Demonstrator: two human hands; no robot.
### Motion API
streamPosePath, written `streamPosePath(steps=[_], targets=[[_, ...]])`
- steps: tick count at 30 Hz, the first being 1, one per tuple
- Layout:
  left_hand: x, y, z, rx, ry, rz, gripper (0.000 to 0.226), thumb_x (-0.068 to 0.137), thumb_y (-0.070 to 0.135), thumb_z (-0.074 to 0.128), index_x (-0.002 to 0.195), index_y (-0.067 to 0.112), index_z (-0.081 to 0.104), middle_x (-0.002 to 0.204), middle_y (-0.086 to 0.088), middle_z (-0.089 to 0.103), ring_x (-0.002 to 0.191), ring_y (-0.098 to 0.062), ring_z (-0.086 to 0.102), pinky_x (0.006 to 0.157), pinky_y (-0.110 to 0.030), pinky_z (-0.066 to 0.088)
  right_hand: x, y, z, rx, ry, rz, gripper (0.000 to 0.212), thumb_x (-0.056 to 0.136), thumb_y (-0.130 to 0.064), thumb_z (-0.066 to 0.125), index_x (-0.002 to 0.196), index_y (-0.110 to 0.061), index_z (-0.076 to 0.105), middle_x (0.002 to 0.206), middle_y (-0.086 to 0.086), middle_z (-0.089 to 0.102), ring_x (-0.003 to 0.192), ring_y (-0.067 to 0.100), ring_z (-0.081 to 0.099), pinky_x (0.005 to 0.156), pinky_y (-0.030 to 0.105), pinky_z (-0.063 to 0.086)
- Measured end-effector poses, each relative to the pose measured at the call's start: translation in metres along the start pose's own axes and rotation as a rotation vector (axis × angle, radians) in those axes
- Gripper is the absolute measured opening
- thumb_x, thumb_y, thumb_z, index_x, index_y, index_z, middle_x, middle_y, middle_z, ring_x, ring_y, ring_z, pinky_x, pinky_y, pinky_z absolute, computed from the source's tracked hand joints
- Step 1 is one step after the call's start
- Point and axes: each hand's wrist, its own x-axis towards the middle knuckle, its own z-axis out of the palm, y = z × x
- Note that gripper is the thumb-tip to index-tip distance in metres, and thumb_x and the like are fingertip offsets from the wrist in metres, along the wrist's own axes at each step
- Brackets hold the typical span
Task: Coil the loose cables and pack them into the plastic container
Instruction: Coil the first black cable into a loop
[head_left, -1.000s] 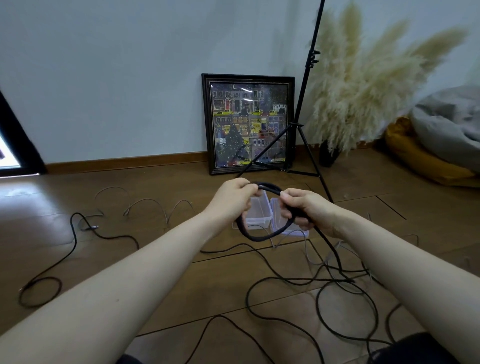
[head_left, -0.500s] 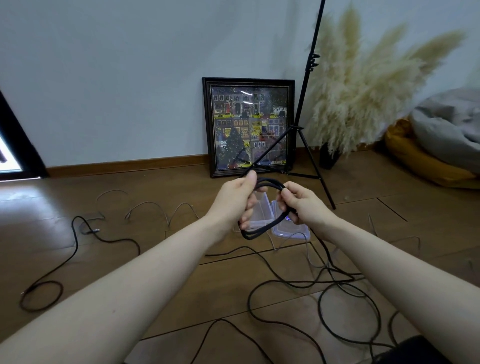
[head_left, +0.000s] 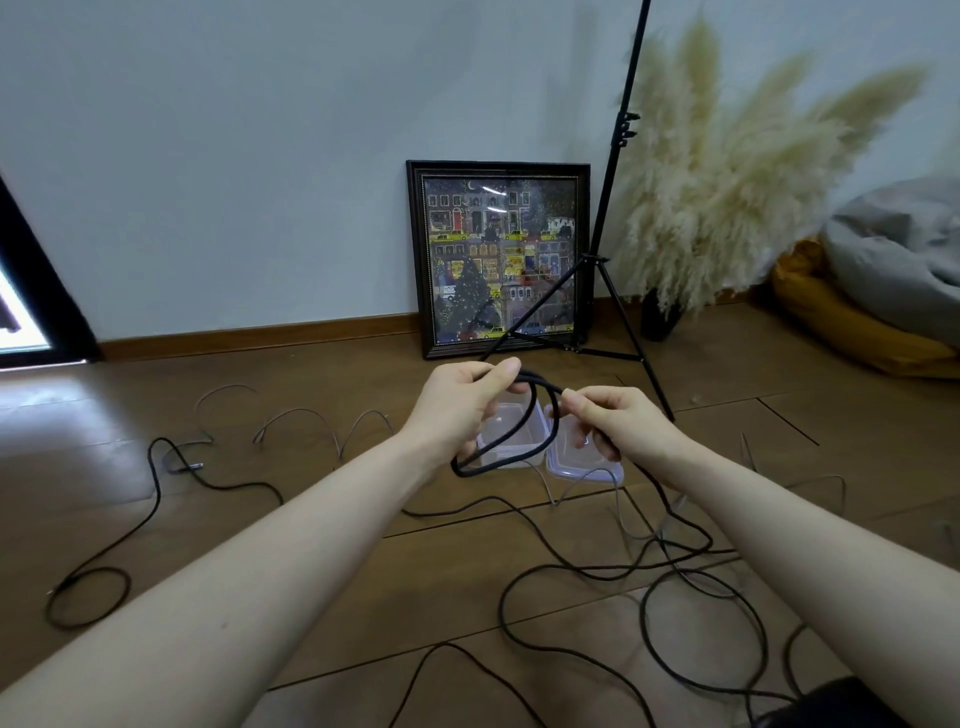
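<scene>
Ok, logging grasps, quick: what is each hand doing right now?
Left hand: pinches the black cable at the top of its coil.
Right hand: grips the same cable beside it.

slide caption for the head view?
Both hands, left and right, hold a black cable coil above the open container on the floor.

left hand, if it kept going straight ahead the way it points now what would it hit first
Probably the clear plastic container on the floor just beyond and below the left hand; farther on stands the framed picture. Depth is hard to judge.
</scene>
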Motion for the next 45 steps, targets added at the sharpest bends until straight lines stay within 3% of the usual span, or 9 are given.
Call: streamPosePath(steps=[4, 9, 12, 15, 19, 23, 29, 34, 45], targets=[[0.0, -0.001, 0.002, 0.092, 0.001, 0.055, 0.03, 0.101, 0.028, 0.054, 0.106, 0.004, 0.072, 0.051, 0.008, 0.034, 0.036, -0.005, 0.027, 0.035, -0.015, 0.025, -0.001, 0.002, -0.003, 0.0, -0.002, 0.022, 0.032, 0.098, -0.035, 0.054, 0.092, -0.009, 0.073, 0.053, -0.006, 0.044, 0.048, 0.011, 0.031, 0.044, 0.019, 0.024], [0.001, -0.002, 0.004, 0.261, 0.048, 0.146, 0.033, 0.103, 0.03, 0.049, 0.108, 0.003, 0.067, 0.04, 0.016, 0.042, 0.036, -0.001, 0.037, 0.046, -0.025, 0.026, -0.002, 0.003, -0.003, 0.031, -0.037, 0.014, 0.033, 0.098, -0.035, 0.055, 0.085, -0.007, 0.064, 0.055, -0.006, 0.053, 0.044, 0.01, 0.037, 0.046, 0.021, 0.03], [0.002, -0.004, 0.002, 0.08, -0.058, 0.049, 0.034, 0.105, 0.032, 0.046, 0.102, 0.005, 0.067, 0.045, 0.012, 0.034, 0.034, -0.004, 0.024, 0.037, -0.016, 0.021, -0.001, 0.006, -0.005, 0.074, -0.102, 0.027, 0.033, 0.099, -0.03, 0.053, 0.097, 0.002, 0.062, 0.069, 0.008, 0.054, 0.047, 0.013, 0.04, 0.051, 0.025, 0.033], [0.0, -0.004, -0.002, -0.097, -0.188, -0.037, 0.033, 0.105, 0.032, 0.045, 0.094, 0.009, 0.066, 0.048, 0.006, 0.029, 0.035, -0.005, 0.017, 0.038, -0.011, 0.015, -0.001, 0.006, -0.008, 0.238, -0.214, 0.014, 0.019, 0.098, -0.019, 0.052, 0.083, -0.008, 0.055, 0.059, 0.0, 0.055, 0.045, 0.015, 0.04, 0.053, 0.029, 0.031], [0.0, -0.007, -0.004, -0.074, -0.178, -0.042, 0.031, 0.105, 0.034, 0.046, 0.097, 0.01, 0.065, 0.049, 0.008, 0.03, 0.036, -0.005, 0.018, 0.037, -0.013, 0.016, 0.0, 0.005, -0.007, 0.348, -0.332, 0.085, 0.017, 0.099, -0.013, 0.044, 0.083, -0.013, 0.047, 0.092, 0.009, 0.074, 0.043, 0.014, 0.037, 0.051, 0.029, 0.028], [0.002, -0.008, -0.001, 0.121, -0.103, 0.102, 0.019, 0.102, 0.026, 0.054, 0.118, 0.018, 0.06, 0.047, 0.013, 0.04, 0.034, -0.003, 0.032, 0.037, -0.019, 0.027, 0.004, 0.005, -0.005, 0.352, -0.211, 0.128, 0.007, 0.1, -0.012, 0.048, 0.095, -0.009, 0.051, 0.084, 0.007, 0.071, 0.042, 0.011, 0.036, 0.045, 0.022, 0.03], [-0.001, -0.012, 0.0, 0.285, -0.12, 0.251, 0.015, 0.103, 0.028, 0.05, 0.105, 0.04, 0.059, 0.062, -0.01, 0.054, 0.034, -0.02, 0.053, 0.035, -0.028, 0.044, 0.006, 0.006, -0.01, 0.362, -0.159, 0.075, 0.012, 0.098, -0.006, 0.051, 0.087, -0.011, 0.051, 0.072, 0.007, 0.067, 0.041, 0.009, 0.033, 0.041, 0.019, 0.026], [0.002, -0.015, -0.001, 0.206, -0.209, 0.21, 0.027, 0.102, 0.024, 0.053, 0.129, 0.028, 0.057, 0.066, -0.004, 0.053, 0.033, -0.019, 0.05, 0.04, -0.039, 0.054, 0.004, 0.004, -0.009, 0.375, -0.152, 0.066, 0.018, 0.097, -0.002, 0.051, 0.081, -0.011, 0.051, 0.067, 0.007, 0.063, 0.04, 0.01, 0.031, 0.041, 0.02, 0.023], [-0.002, -0.015, 0.007, 0.118, -0.165, 0.212, 0.019, 0.104, 0.02, 0.049, 0.119, 0.015, 0.06, 0.042, 0.003, 0.046, 0.026, -0.015, 0.037, 0.03, -0.021, 0.034, 0.005, 0.002, -0.001, 0.358, -0.114, 0.028, 0.015, 0.095, -0.005, 0.056, 0.082, -0.012, 0.053, 0.066, 0.007, 0.063, 0.043, 0.012, 0.032, 0.043, 0.02, 0.023]])
